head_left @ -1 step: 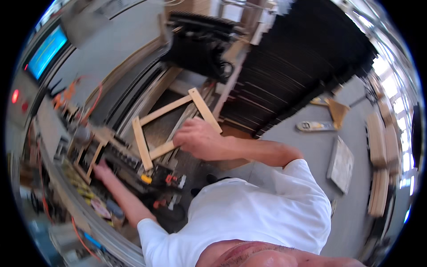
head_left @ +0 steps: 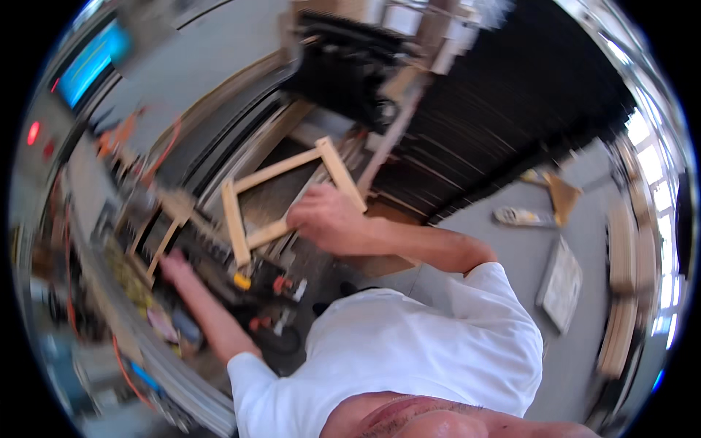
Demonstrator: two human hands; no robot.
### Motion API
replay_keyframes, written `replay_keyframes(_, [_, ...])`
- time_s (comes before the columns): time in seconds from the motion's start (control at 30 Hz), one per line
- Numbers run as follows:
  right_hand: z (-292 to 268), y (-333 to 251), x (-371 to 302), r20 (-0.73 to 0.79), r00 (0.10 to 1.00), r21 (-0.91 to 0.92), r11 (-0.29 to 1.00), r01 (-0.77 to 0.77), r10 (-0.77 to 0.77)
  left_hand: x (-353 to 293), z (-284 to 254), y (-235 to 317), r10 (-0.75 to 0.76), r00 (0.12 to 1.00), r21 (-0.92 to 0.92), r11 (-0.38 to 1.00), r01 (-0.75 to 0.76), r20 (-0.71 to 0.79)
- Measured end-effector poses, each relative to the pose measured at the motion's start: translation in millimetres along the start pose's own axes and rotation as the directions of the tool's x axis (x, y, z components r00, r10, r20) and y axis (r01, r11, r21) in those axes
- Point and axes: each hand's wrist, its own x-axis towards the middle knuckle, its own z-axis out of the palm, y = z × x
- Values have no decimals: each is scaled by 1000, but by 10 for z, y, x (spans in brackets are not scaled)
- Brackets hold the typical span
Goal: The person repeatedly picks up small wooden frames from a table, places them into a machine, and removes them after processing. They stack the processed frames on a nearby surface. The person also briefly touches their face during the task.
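Daylight glare: windows, far right of the gripping right hand, overexposed. Black stack beyond the grip: deep dark, little detail. Screen left of grip: glowing, smeared. Motion blur strongest left of grip. Fisheye bends straight edges toward the rim; corners black.

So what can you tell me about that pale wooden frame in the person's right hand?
The wooden frame looks like bare, pale wood: four flat, straight bars forming an open four-sided shape. The left bar's lower end juts past the joint. It appears slanted in view, left of the picture's middle. The right hand grips the lower bar, hiding part of it and the lower-right corner. A small yellow part shows near its lower-left end; whether they touch is unclear.
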Motion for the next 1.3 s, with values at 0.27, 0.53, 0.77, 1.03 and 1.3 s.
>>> replay_keyframes(0.27, [1045,327,481,69,989,127,984,125,-134,-2147,-312,-600,-71,991,-150,985,88,116])
replay_keyframes(0.53, [2189,-9,767,215,906,146,929,341,-366,-2631,-408,-579,14,963,-222,974,48,268])
replay_keyframes(0.77, [2424,-51,795,415,842,121,939,323,-343,-2475,-454,-634,36,972,-312,949,40,234])
replay_keyframes(1.03, [2960,1,1217,239,931,199,952,231,-276,-3451,-910,-438,-87,963,-169,977,132,254])
replay_keyframes(1.3, [3376,31,1823,376,872,-28,937,347,-312,-4396,-1786,-219,-172,956,-30,982,185,237])
